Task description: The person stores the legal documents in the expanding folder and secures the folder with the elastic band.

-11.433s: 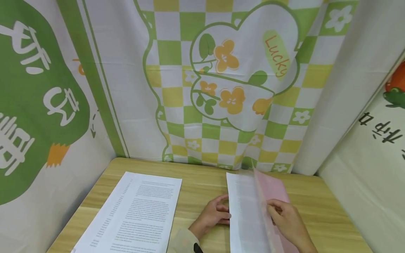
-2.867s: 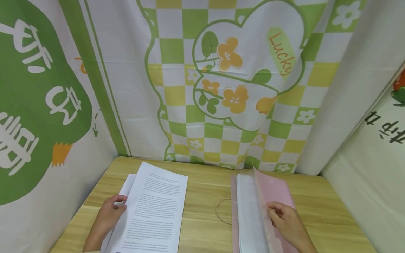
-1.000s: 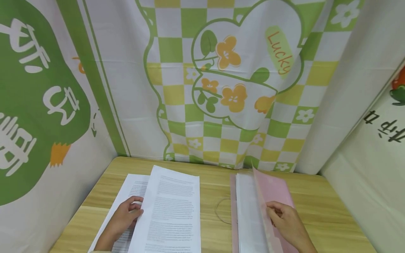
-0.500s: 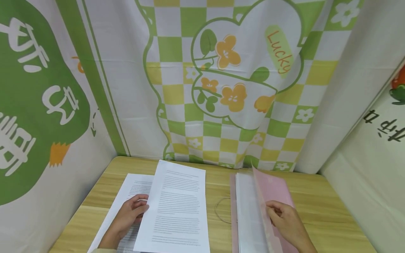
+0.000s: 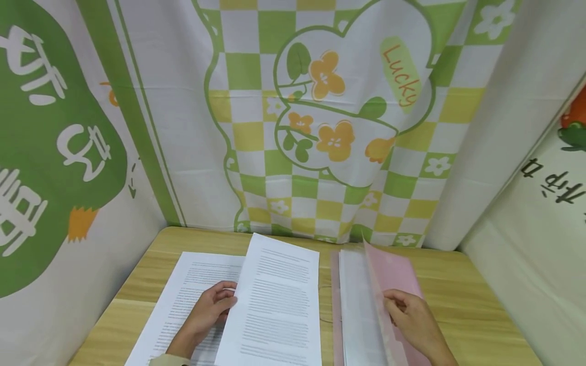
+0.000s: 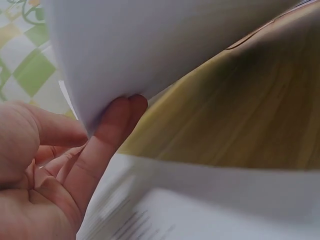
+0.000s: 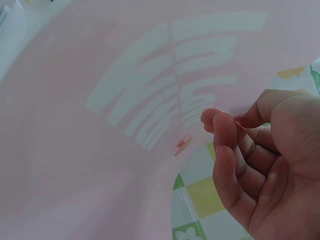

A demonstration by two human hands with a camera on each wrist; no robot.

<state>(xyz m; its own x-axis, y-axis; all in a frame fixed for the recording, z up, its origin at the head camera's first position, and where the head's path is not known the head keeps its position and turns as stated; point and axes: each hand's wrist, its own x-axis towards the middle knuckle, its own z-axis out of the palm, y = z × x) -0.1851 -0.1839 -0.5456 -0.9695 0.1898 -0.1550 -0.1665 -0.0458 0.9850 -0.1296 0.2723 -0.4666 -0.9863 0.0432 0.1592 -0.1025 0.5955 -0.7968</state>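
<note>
My left hand (image 5: pixel 206 310) pinches a printed white sheet (image 5: pixel 276 300) by its left edge. The sheet is raised and slanted, between another printed paper (image 5: pixel 183 290) lying at the left and a pink folder (image 5: pixel 398 272) at the right. In the left wrist view, thumb and fingertips meet at the edge of the lifted sheet (image 6: pixel 125 45). My right hand (image 5: pixel 414 317) pinches the edge of the folder's cover and keeps it raised. White papers (image 5: pixel 357 300) show inside. The right wrist view has the pink cover (image 7: pixel 100 160) with large pale lettering, fingertips at its edge.
A thin cord loop (image 5: pixel 326 321) sticks out from the folder's left side, partly behind the lifted sheet. Under everything is a wood-grain table (image 5: pixel 476 300). Printed fabric curtains (image 5: pixel 247 71) enclose it at the back and both sides.
My left hand left the folder's papers for the left pile, lifted a sheet there and carried it rightward close to the folder, uncovering the paper below. My right hand kept holding the cover.
</note>
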